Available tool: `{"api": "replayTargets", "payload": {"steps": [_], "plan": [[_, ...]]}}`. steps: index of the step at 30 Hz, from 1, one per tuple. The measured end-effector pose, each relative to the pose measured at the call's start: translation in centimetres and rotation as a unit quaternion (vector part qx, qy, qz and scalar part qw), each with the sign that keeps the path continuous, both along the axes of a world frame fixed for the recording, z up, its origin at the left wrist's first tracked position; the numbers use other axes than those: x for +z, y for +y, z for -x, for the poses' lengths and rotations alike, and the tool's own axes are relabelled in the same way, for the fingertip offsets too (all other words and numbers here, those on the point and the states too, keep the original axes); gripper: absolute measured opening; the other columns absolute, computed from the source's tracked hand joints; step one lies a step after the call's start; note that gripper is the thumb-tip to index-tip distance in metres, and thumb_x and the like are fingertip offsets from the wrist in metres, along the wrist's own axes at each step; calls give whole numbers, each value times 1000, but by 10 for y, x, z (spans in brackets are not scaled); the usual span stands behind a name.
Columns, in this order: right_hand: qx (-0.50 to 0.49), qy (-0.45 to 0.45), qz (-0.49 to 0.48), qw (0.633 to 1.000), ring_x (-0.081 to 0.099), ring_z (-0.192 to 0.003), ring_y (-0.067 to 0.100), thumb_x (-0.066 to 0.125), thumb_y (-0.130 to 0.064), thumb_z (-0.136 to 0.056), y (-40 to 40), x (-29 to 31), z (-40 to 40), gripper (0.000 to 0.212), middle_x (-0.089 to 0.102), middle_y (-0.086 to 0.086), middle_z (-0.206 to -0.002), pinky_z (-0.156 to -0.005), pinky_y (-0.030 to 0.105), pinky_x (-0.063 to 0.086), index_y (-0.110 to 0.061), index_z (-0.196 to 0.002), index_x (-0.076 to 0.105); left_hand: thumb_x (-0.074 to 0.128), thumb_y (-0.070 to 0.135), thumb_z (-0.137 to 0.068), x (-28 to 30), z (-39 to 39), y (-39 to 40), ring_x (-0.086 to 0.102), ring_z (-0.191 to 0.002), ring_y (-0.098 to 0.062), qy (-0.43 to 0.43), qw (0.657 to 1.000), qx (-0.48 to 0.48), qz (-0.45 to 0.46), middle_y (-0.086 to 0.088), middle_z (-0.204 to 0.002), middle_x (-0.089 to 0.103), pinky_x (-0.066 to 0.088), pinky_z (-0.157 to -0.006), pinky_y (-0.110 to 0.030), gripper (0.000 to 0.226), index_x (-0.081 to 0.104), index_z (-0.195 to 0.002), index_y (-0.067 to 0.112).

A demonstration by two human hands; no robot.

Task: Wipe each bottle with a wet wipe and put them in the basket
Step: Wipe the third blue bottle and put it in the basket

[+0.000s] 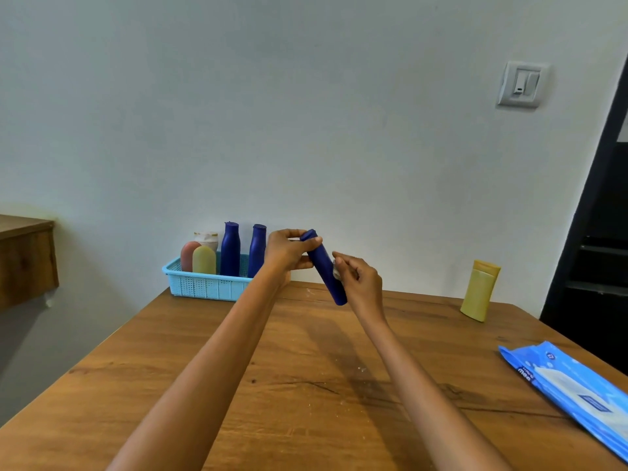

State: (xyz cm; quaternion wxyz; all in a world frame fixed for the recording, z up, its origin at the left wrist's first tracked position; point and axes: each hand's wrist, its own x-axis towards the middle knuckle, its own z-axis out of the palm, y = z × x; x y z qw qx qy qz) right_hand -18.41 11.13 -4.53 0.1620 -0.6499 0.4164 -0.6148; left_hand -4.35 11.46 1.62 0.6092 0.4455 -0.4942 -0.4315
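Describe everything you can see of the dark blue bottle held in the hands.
The dark blue bottle is slim, opaque, plastic-looking, with a matching cap. It is held above the wooden table, tilted, cap end up and left. The left hand grips the cap end; the right hand presses a white wipe against its side.

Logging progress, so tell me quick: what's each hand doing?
Left hand: grips the blue bottle near its cap.
Right hand: pinches a wipe against it.
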Motion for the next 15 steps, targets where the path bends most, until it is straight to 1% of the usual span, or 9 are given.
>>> {"api": "replayTargets", "payload": {"steps": [3,5,6,8,9,11,13,15], "plan": [[26,-23,58,998,61,-98,4,57,-25,-92,12,22,-13,28,66,-3,-109,-79,11,49,-12,-115,65,72,11,-80,-1,8,2,69,-84,-26,8,1000,-10,4,-14,-98,66,59,-76,-38,35,57,-110,5],[41,-36,85,995,60,-97,-1,58,-21,-91,16,31,-22,28,65,-5,-109,-80,8,47,-10,-116,65,72,11,-80,3,8,3,70,-82,-26,27,1000,-6,10,-14,-97,67,59,-75,-37,36,57,-112,5],[47,-42,87,994,60,-98,-1,59,-21,-91,17,32,-24,28,64,-5,-111,-80,9,48,-11,-117,64,72,12,-80,5,7,3,70,-81,-26,31,999,-1,14,-14,-97,66,59,-73,-36,36,58,-112,5],[54,-49,70,995,60,-101,3,61,-22,-90,15,26,-25,32,64,-4,-114,-80,13,51,-13,-120,62,72,11,-80,8,1,4,69,-79,-23,38,999,6,29,-11,-95,66,60,-67,-32,37,57,-113,5],[50,-44,56,996,60,-99,4,62,-23,-89,13,21,-24,33,63,-3,-114,-78,13,52,-13,-120,61,72,10,-80,8,-2,4,69,-77,-22,46,998,9,35,-10,-94,65,60,-64,-29,38,56,-114,4],[30,-30,34,999,59,-92,3,62,-24,-88,9,9,-18,30,64,-5,-108,-72,7,48,-12,-116,62,70,10,-81,8,-10,4,68,-77,-19,60,997,15,36,-10,-96,64,58,-58,-23,39,53,-116,4],[13,-35,8,999,61,-93,7,63,-25,-88,4,-2,-9,24,64,-6,-102,-68,5,46,-14,-110,63,69,10,-82,7,-15,4,67,-83,-21,57,998,24,34,-12,-104,62,57,-58,-22,41,52,-119,5],[-9,-44,-25,999,62,-95,11,63,-24,-88,-1,-9,-1,22,66,-5,-100,-65,7,46,-14,-108,65,68,9,-82,8,-17,3,66,-86,-23,51,998,31,35,-13,-107,62,57,-60,-23,41,52,-120,5]]}}
